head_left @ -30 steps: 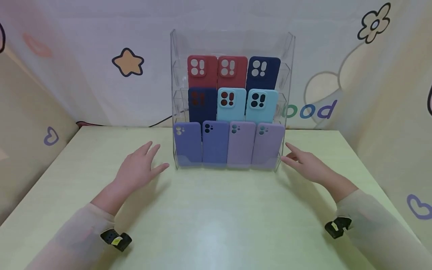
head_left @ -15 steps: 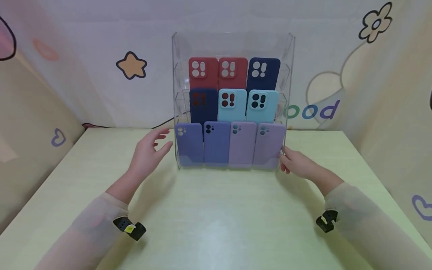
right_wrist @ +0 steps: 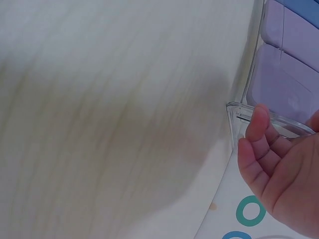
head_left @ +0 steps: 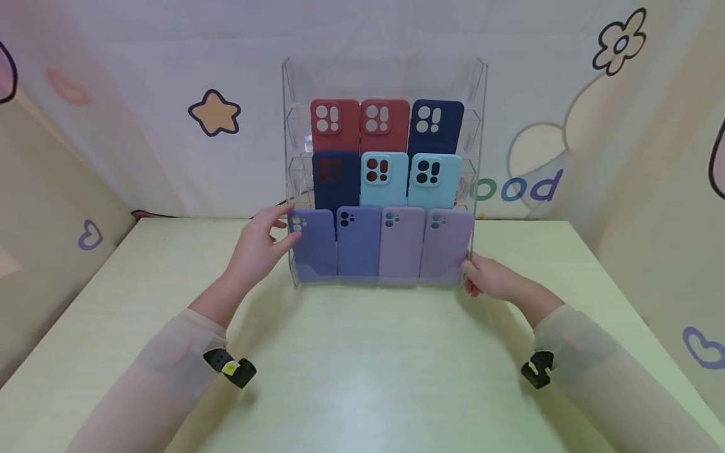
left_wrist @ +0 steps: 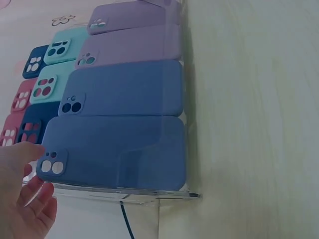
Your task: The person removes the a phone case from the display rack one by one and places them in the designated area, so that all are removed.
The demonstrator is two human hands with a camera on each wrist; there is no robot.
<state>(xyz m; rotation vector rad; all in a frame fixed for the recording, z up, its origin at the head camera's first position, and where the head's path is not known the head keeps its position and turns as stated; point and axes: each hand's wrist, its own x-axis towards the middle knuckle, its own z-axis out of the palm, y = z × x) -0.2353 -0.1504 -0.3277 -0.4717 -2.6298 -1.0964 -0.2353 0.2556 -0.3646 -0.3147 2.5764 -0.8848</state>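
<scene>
A clear acrylic display stand (head_left: 385,75) holds phone cases in three tiers. Red cases (head_left: 335,141) and a navy case (head_left: 437,141) fill the top. Below are another navy case (head_left: 335,192) and light-blue cases (head_left: 385,192). The front tier carries periwinkle cases (head_left: 359,242) and lilac cases (head_left: 401,248). My left hand (head_left: 257,248) is at the stand's left side, thumb and fingers spread apart, by the leftmost periwinkle case (left_wrist: 109,149); contact is unclear. My right hand (head_left: 491,275) grips the stand's lower right side, thumb in front and fingers curled outside the side panel (right_wrist: 279,121).
The pale wooden table (head_left: 362,358) stretches in front of the stand. Behind it hangs a printed cloth (head_left: 141,126) with a star, a flower and letters. A dark cord (left_wrist: 127,219) runs behind the stand's left side.
My left hand has moved right and up to the stand's left edge. My right hand has come in to the right side and curled round it. The cases keep their places.
</scene>
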